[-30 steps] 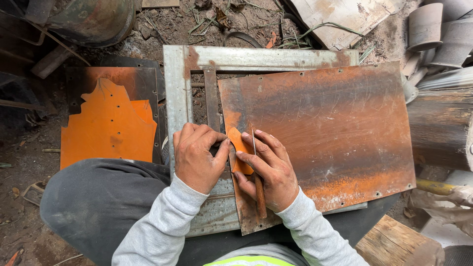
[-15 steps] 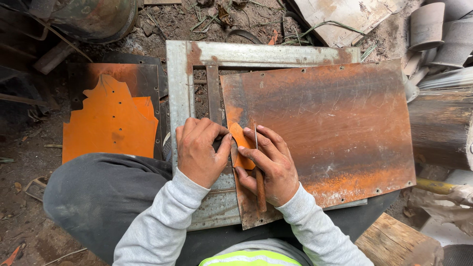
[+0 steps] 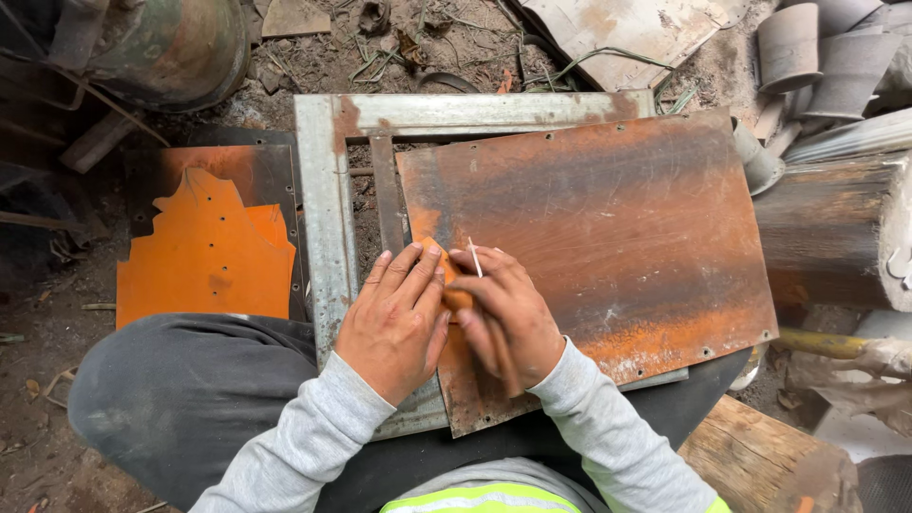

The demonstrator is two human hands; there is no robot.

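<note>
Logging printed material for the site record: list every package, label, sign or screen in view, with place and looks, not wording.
None in view: no package, label, sign or screen.
Nearest flat things are bare metal: a rusty brown sheet under the left hand and right hand, and an orange cut-out sheet on the ground to the left.

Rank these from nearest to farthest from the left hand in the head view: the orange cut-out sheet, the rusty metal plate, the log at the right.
1. Rusty metal plate: under the left hand fingertips.
2. Orange cut-out sheet: on the ground to the left.
3. Log: far right, beyond the plate.
</note>
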